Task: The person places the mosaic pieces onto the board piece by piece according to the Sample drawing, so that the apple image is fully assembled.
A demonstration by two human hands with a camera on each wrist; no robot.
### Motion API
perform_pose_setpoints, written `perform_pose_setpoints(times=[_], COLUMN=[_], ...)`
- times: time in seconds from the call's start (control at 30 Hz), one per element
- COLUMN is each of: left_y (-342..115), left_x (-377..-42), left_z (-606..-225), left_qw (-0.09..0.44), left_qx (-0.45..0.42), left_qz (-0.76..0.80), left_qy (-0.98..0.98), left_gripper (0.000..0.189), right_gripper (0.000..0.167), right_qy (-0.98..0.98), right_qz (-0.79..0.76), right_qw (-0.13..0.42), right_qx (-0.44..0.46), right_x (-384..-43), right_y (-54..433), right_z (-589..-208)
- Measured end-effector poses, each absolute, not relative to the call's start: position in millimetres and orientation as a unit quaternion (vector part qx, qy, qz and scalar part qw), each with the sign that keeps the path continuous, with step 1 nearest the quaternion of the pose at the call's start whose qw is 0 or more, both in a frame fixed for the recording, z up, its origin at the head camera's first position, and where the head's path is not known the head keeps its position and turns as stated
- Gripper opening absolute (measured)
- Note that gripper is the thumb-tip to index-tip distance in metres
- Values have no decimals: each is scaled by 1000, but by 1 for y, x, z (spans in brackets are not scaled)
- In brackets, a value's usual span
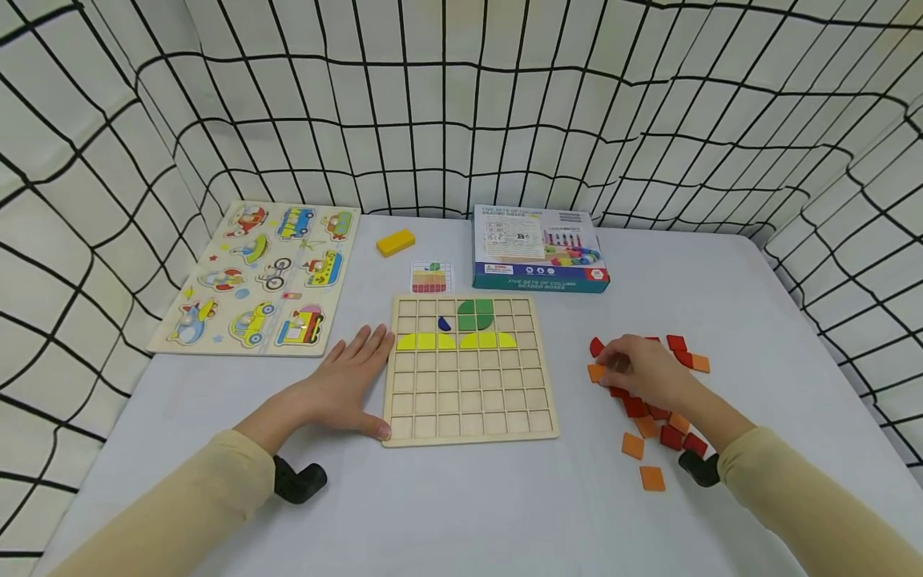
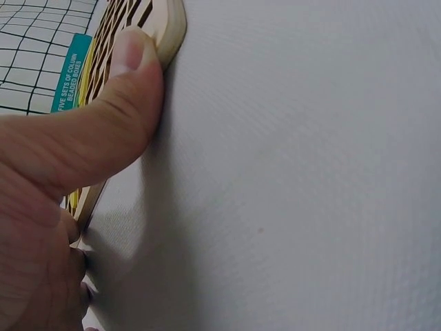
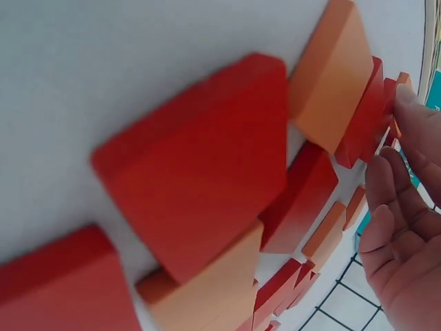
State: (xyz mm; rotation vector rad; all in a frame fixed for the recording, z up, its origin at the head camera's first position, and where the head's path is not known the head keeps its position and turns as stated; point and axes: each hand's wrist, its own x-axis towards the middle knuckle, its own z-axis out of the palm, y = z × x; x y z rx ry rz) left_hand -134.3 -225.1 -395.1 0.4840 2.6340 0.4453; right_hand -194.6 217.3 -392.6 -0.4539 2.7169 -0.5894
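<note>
A wooden grid board lies on the table with yellow pieces, a green shape and a small blue piece in its cells. My left hand rests flat along the board's left side, fingers spread. Its thumb touches the near-left corner in the left wrist view. To the right, my right hand reaches over a loose pile of red tiles and orange tiles. Its thumb and fingers pinch an orange tile at the pile's far-left edge; the fingers partly hide it.
A vehicle picture puzzle lies at the back left. Behind the board are a small pattern card, a yellow block and a flat teal-edged box. Black netting over white walls encloses the table's back and sides.
</note>
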Motion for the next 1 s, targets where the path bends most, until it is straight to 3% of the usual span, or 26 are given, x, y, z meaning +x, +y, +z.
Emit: perform_pose_setpoints(times=[0.33, 0.7, 1.0], left_y=[-227, -225, -226], left_x=[-134, -133, -133], left_z=[-395, -395, -394], left_qw=[211, 212, 208], left_qx=[174, 175, 177], left_qz=[161, 171, 168], left_qy=[948, 946, 947], left_gripper=[135, 134, 135], right_gripper=[14, 11, 9], right_qy=[937, 905, 904], right_qz=[-278, -347, -346], right_qw=[156, 190, 179], right_qx=[-141, -157, -177], right_x=[-196, -213, -216], right_y=[201, 130, 110], right_z=[-389, -390, -395])
